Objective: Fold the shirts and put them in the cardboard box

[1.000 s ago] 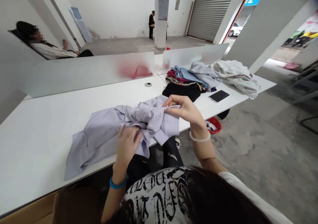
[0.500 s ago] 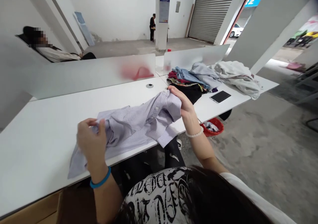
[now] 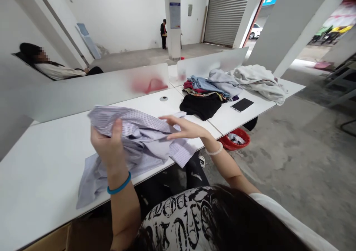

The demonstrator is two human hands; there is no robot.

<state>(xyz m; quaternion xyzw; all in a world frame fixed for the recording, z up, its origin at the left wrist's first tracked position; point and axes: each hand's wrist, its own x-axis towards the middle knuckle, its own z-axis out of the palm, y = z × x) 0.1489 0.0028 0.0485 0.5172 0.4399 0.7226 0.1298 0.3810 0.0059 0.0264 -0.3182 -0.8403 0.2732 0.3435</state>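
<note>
A lilac pinstriped shirt (image 3: 139, 139) lies bunched on the white table (image 3: 47, 169), its lower part spread flat and one part raised. My left hand (image 3: 108, 145) grips the raised fabric above the tabletop. My right hand (image 3: 189, 128) reaches across with its fingers extended, close to the shirt's upper edge. It appears to hold no fabric. The shirt's collar and sleeves are folded in and hard to pick out.
A stack of folded clothes (image 3: 207, 89) sits on a black garment (image 3: 201, 106) behind the shirt. Beyond are a black phone (image 3: 242, 104) and a white garment (image 3: 260, 81). Frosted partitions (image 3: 83, 95) line the far edge. A red basket (image 3: 235, 139) stands on the floor. A co-worker (image 3: 52, 67) reclines beyond the partition.
My left hand has lifted a section of the shirt higher. My right hand has let go of the fabric and extended its fingers.
</note>
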